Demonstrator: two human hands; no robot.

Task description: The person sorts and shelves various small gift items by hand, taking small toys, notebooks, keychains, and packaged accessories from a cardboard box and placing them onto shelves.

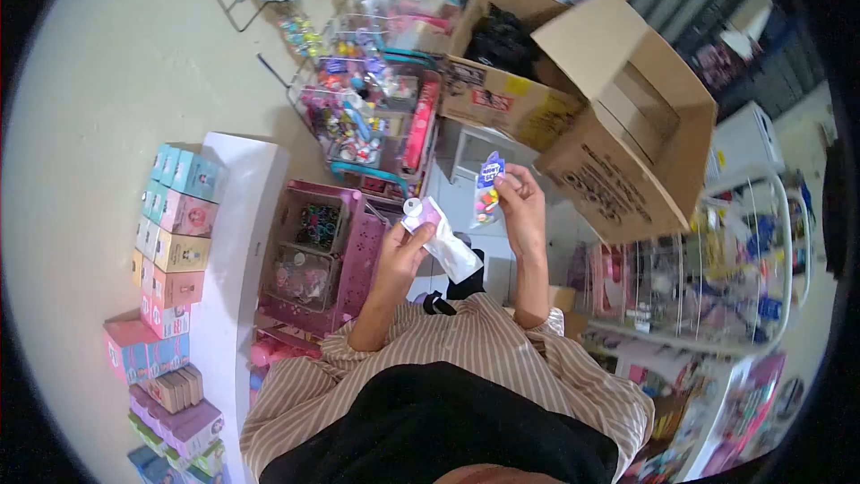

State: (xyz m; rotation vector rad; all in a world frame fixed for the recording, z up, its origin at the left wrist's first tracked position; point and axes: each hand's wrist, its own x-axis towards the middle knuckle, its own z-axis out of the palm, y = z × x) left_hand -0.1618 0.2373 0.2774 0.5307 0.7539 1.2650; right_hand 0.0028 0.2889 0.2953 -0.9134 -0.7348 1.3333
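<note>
My left hand (400,257) is closed on a white packet (455,256) with a pale lilac top part, and a small round white piece (412,207) shows at its upper end. My right hand (523,197) pinches a small clear bag (486,203) by its purple header card (491,172). Small colourful pieces show inside the bag. Both items are held up in front of my body, apart from each other. What the white packet contains cannot be seen.
Two open cardboard boxes (609,157) stand ahead to the right. A basket of small packaged goods (367,125) is ahead. Pink bins (309,255) sit at my left, beside a white shelf (246,206) with stacked small boxes (184,242). A white wire rack (681,278) is at right.
</note>
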